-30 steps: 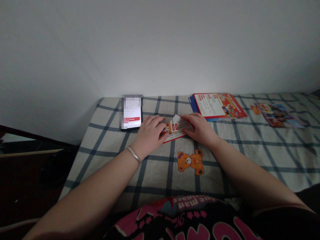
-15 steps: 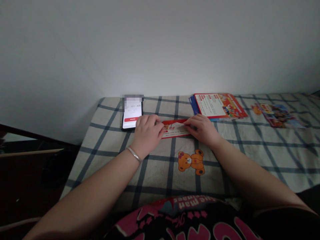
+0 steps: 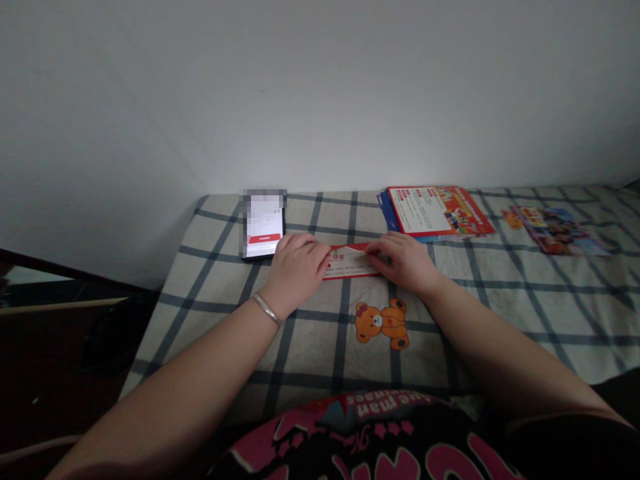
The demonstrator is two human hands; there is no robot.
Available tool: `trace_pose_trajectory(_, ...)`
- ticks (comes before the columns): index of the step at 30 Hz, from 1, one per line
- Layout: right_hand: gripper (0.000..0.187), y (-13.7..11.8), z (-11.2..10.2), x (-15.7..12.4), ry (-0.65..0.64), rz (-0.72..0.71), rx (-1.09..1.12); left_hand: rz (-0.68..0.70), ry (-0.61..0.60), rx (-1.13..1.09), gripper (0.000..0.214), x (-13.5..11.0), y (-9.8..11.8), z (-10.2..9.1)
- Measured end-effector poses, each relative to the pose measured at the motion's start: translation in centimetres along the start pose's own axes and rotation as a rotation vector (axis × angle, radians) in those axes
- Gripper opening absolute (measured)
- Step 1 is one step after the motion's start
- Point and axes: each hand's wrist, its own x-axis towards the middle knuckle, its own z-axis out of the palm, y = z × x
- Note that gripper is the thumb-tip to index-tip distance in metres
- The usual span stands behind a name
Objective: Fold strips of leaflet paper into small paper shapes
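Observation:
Between my hands, on the checked cloth, lies a red and white printed leaflet (image 3: 351,264) folded into a narrow strip. My left hand (image 3: 299,265) is closed on its left end, fingers curled over the edge. At the right end, my right hand (image 3: 401,262) pinches the paper between thumb and fingers. A pale folded flap with a peaked edge shows along the strip's upper side. My fingers hide both ends of the leaflet. The phone (image 3: 264,230) lies just behind my left hand, its screen lit.
A stack of printed leaflets (image 3: 435,212) lies behind my right hand, near the wall (image 3: 320,93). Farther right is a colourful picture sheet (image 3: 563,230). The checked cloth (image 3: 310,347) covers the surface and bears a bear print (image 3: 383,325). Its left edge drops to a dark floor area.
The folded strip's upper part has been pressed flatter, and less of its coloured picture shows. My left thumb has shifted slightly along the fold. Both hands stay on the leaflet.

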Motion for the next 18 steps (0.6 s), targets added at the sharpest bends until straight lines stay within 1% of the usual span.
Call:
trace_pose_trajectory(2, 0.007, 0.04, 0.03, -0.01, -0.001, 0.023, 0.047, -0.091, 0.016, -0.062, 0.01, 0.05, -0.3, 0.3)
trace_pose_trajectory(3, 0.008, 0.09, 0.04, -0.02, -0.009, 0.018, 0.074, -0.127, 0.022, -0.088, 0.01, 0.09, -0.47, 0.46)
trace_pose_trajectory(5, 0.019, 0.23, 0.07, -0.05, -0.038, -0.022, 0.122, -0.173, 0.028, -0.131, 0.01, 0.16, -0.77, 0.69)
trace_pose_trajectory(8, 0.038, 0.44, 0.17, -0.05, -0.096, -0.1, 0.146, -0.197, 0.028, -0.176, 0.009, 0.25, -0.95, 0.75)
trace_pose_trajectory(10, 0.041, 0.49, 0.29, -0.03, -0.116, -0.121, 0.132, -0.201, 0.027, -0.197, 0.008, 0.29, -0.89, 0.69)
trace_pose_trajectory(12, 0.037, 0.45, 0.4, 0.01, -0.124, -0.122, 0.112, -0.195, 0.034, -0.216, 0.007, 0.3, -0.81, 0.7)
trace_pose_trajectory(14, 0.029, 0.36, 0.48, 0.08, -0.118, -0.114, 0.095, -0.17, 0.045, -0.229, 0.007, 0.28, -0.8, 0.83)
trace_pose_trajectory(18, 0.01, 0.18, 0.49, 0.2, -0.074, -0.085, 0.05, -0.076, 0.035, -0.223, 0.01, 0.27, -0.93, 1.12)
